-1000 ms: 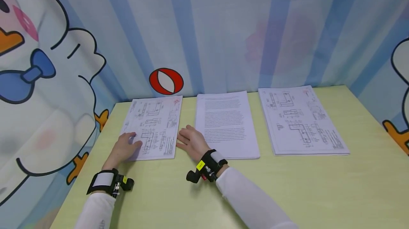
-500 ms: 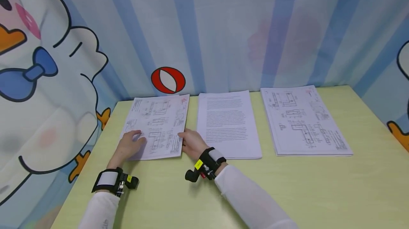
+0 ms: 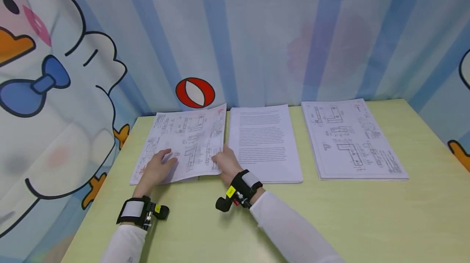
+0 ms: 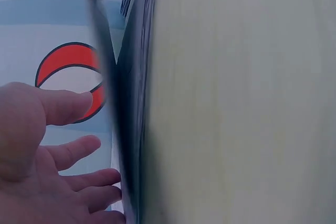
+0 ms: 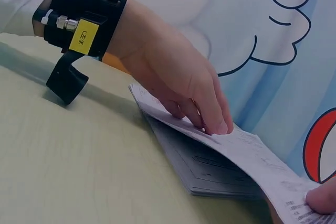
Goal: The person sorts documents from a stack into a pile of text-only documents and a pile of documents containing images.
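Note:
My right hand (image 3: 227, 164) pinches the right edge of a printed drawing sheet (image 3: 191, 132), with the thumb on top. That edge is lifted and the paper bows upward. On the sheet's lower left rest the fingertips of my left hand (image 3: 157, 170), fingers spread and loosely bent. The right wrist view shows a stack of paper (image 5: 210, 174) lying on the table beneath the raised sheet. In the left wrist view, a gap opens between the lifted sheet and the stack, with my left hand (image 4: 63, 166) on the sheet's upper side.
A stack of text pages (image 3: 262, 149) lies just right of my right hand. Farther right is another stack of drawings (image 3: 352, 140). The pale yellow table (image 3: 293, 214) ends at a striped curtain (image 3: 257, 43) with cartoon prints.
My right hand has taken hold of the left stack's top sheet, raised its edge and drawn it rightward. My left hand has shifted slightly right along the paper.

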Demonstrator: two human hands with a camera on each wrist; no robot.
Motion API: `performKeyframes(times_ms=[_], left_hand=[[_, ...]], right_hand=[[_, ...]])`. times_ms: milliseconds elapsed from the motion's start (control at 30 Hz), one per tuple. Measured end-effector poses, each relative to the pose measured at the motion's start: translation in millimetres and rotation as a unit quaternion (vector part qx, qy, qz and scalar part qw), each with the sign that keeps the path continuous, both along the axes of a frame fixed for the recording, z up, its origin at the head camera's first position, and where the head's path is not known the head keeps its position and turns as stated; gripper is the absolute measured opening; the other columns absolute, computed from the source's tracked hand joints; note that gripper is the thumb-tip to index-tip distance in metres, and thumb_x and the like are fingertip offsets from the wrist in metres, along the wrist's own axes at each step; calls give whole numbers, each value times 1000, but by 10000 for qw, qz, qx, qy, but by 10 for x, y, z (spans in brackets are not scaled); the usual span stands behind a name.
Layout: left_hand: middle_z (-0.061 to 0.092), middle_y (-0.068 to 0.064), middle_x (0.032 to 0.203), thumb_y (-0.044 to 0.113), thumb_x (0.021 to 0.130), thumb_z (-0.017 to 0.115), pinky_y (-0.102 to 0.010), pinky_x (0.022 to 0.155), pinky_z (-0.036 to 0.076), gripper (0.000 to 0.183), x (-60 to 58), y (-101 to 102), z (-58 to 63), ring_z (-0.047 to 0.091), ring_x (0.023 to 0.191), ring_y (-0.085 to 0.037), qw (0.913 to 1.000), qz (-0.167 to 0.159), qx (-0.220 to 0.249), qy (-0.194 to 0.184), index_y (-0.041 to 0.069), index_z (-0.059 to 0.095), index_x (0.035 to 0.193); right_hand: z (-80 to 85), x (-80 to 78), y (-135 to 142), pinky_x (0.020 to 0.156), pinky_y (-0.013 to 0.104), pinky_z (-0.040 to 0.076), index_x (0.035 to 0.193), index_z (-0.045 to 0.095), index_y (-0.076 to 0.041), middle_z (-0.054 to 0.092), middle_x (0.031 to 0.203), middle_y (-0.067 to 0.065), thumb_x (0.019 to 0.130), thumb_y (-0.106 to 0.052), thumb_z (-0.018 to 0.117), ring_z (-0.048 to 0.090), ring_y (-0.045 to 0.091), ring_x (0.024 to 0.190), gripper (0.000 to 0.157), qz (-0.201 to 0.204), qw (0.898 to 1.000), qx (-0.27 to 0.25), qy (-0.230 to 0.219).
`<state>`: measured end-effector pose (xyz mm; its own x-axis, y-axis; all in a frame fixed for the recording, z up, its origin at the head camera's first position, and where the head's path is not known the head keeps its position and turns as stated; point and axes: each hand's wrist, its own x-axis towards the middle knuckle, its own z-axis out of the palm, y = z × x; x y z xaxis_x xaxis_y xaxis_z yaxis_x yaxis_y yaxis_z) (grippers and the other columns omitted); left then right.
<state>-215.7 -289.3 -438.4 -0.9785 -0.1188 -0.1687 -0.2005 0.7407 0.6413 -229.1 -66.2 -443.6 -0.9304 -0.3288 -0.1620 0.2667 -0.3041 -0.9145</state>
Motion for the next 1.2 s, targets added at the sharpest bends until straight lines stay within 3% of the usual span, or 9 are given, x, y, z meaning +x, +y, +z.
performKeyframes(times_ms=[167, 367, 667, 833, 900, 1033, 1200], left_hand=[[19, -22, 149, 34, 95, 44, -54, 106, 21, 59, 8, 50, -16, 16, 134, -38, 9999, -56, 132, -55, 6, 24, 142], [20, -21, 148, 37, 94, 43, -56, 106, 19, 58, -2, 96, -16, 14, 134, -39, 9998, -127, -15, -175, 7, 27, 142], [18, -22, 149, 37, 95, 43, -52, 108, 20, 67, -4, 167, 10, 16, 134, -36, 9997, -72, 190, 117, 5, 12, 145], [15, -21, 150, 41, 94, 41, -50, 109, 18, 72, -75, 280, 50, 16, 135, -34, 9974, 302, 622, 177, 9, 4, 146], [19, -20, 149, 44, 94, 41, -50, 108, 22, 72, -102, 341, 60, 22, 133, -33, 9955, 455, 812, 182, 11, 4, 147], [39, -11, 139, 46, 93, 43, -44, 98, 36, 68, -125, 504, 94, 43, 119, -26, 9827, 671, 1715, 200, 19, 11, 147], [52, -3, 123, 39, 94, 47, -31, 82, 46, 56, -105, 771, 202, 54, 104, -17, 9472, 688, 3085, 536, 24, 25, 143]], right_hand=[[54, 18, 63, 68, 28, 43, 126, 44, -6, 56, 112, 15, 78, 9, 38, 54, 23, 93, 51, -167, 9969, 762, 3], [18, 17, 62, 64, 26, 42, 119, 48, -2, 56, 104, 15, 80, 7, 36, 53, 21, 85, 42, -239, 9935, 1111, -11], [98, 16, 218, 74, 29, 46, 132, 41, -10, 57, 116, 11, 82, 5, 39, 57, 20, 96, 52, -93, 9983, 565, 94], [167, 14, 436, 81, 31, 46, 139, 34, -14, 53, 124, 9, 87, 3, 39, 55, 19, 104, 55, 121, 9998, 150, 103], [191, 12, 534, 83, 32, 46, 139, 34, -16, 52, 126, 9, 89, 1, 39, 54, 20, 106, 53, 199, 9997, 28, 124], [249, 12, 754, 84, 33, 45, 139, 35, -20, 51, 128, 7, 93, -3, 37, 53, 21, 108, 49, 302, 9992, -14, 255], [345, 23, 1068, 85, 34, 44, 139, 32, -23, 49, 130, 5, 95, -6, 36, 51, 22, 112, 48, 357, 9983, 21, 458]])
